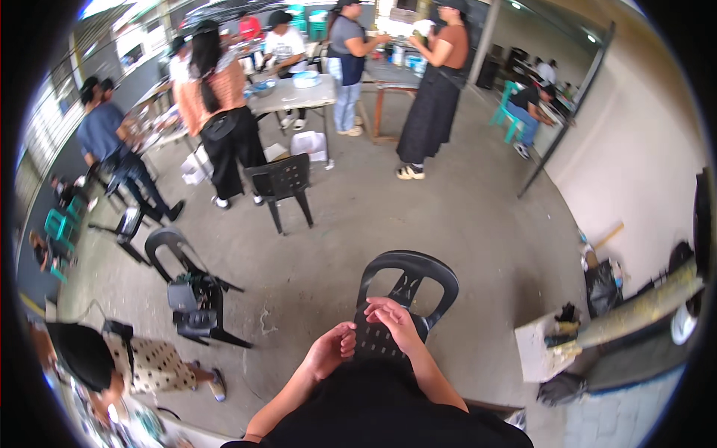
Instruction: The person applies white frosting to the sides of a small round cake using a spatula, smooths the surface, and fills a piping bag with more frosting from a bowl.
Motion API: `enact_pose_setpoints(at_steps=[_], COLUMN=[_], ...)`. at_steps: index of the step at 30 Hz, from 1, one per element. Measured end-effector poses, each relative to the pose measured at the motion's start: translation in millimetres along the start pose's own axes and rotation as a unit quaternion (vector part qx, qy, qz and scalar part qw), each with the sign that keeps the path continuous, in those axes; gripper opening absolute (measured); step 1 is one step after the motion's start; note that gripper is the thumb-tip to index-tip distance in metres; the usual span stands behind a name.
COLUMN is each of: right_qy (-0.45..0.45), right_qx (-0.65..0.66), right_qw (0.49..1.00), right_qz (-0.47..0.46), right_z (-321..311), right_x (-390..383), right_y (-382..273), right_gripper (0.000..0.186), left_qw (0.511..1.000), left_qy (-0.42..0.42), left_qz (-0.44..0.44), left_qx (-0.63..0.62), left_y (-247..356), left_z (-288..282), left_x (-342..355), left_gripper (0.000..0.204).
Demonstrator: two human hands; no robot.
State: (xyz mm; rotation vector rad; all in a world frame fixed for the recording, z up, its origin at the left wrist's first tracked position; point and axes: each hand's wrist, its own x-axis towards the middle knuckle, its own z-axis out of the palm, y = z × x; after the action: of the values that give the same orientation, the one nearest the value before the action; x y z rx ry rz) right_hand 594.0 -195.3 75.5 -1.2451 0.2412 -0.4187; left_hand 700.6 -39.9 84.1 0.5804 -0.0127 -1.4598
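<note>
Both my hands are raised in front of my chest, above the seat of a black plastic chair (408,259). My left hand (332,351) is curled into a loose fist, and nothing shows between its fingers. A short way to its right, my right hand (394,322) is held a little higher. Its fingers are bent but apart, and I see nothing in them. The hands do not touch each other. The chair stands right ahead of me, with its backrest beyond my hands and part of its slotted seat hidden by them.
Several people stand around a table (299,93) with basins. A black chair (280,183) stands nearer, another chair (198,306) with a dark bag (181,296) to the left. A person in a dotted garment (146,358) is at lower left. A white box (541,347) sits by the right wall.
</note>
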Motion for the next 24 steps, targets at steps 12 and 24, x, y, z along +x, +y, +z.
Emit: enact_pose_setpoints(at_steps=[12, 24], right_qy=[0.163, 0.191], right_qx=[0.026, 0.033], right_qw=[0.985, 0.980], right_qz=[-0.044, -0.037], right_z=[47, 66], right_x=[-20, -31], right_y=[0, 19], right_gripper=[0.028, 0.030], left_qw=[0.984, 0.973], left_qy=[-0.057, -0.006], left_qz=[-0.166, -0.228], left_qx=[0.023, 0.025], left_y=[37, 51], left_z=[-18, -36], left_x=[23, 24], left_gripper=[0.013, 0.010])
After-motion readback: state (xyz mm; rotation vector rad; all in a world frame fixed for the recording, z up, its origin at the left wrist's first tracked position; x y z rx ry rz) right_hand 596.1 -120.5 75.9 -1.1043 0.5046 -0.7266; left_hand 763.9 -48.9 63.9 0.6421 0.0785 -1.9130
